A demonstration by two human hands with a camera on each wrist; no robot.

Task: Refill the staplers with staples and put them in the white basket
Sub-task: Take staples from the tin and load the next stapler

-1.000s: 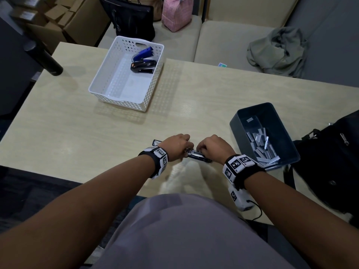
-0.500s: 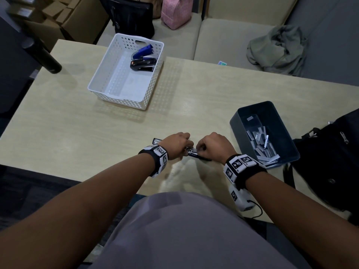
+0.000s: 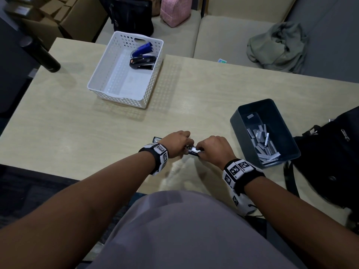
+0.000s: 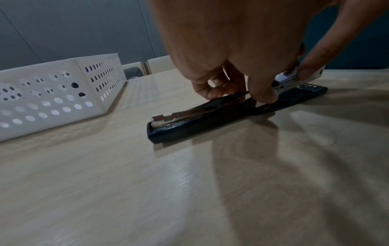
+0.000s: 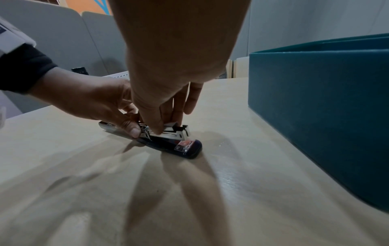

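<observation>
On a pale wooden table, beside the grey staple bin, a left hand and right hand pinch an opened dark stapler lying flat.

Layout at worktop

Opened stapler lies flat on the worktop near its front edge, between left hand and right hand. Basket sits far left, two staplers in its rear right corner. Staple bin stands right of the hands, staples inside. A bag lies right of the bin.
</observation>
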